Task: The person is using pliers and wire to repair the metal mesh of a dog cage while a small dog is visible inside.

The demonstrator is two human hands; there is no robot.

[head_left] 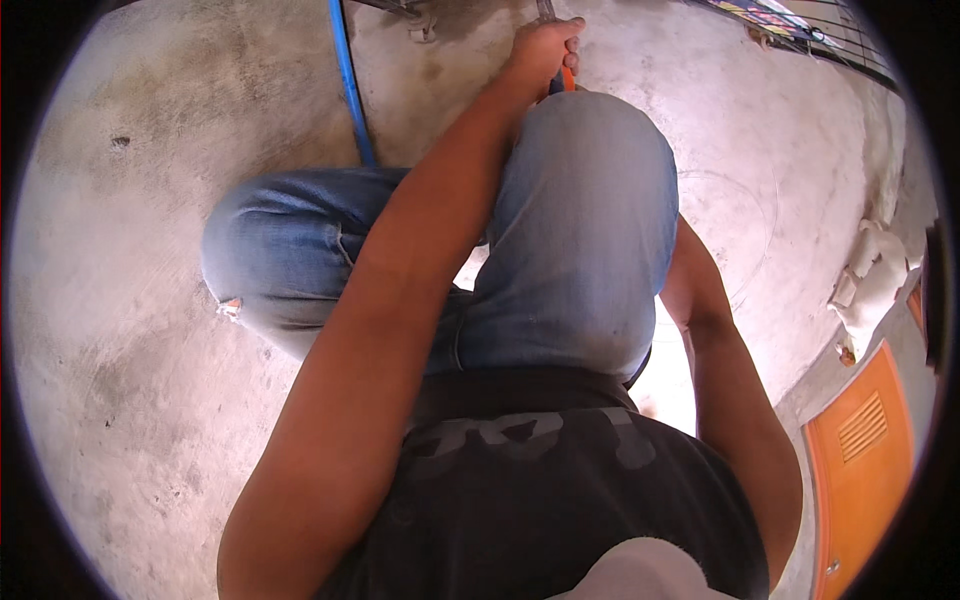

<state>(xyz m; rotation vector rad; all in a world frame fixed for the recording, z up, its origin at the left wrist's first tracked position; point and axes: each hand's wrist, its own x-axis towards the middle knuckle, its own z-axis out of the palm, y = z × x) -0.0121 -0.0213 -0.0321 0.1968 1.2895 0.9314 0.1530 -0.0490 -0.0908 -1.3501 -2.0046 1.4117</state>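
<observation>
I am squatting on a concrete floor (150, 300), my knees in blue jeans filling the middle of the view. My left hand (545, 48) reaches forward past my knee at the top centre. It is closed around a tool with an orange and blue handle (566, 79), and a grey metal part (545, 10) rises above the fist. My right forearm (720, 340) runs down behind my right knee, which hides the right hand.
A blue hose (349, 85) crosses the floor from the top toward my left knee. White rags (872, 268) lie by the right wall, beside an orange vented panel (860, 450). A wire rack (810, 30) stands at the top right.
</observation>
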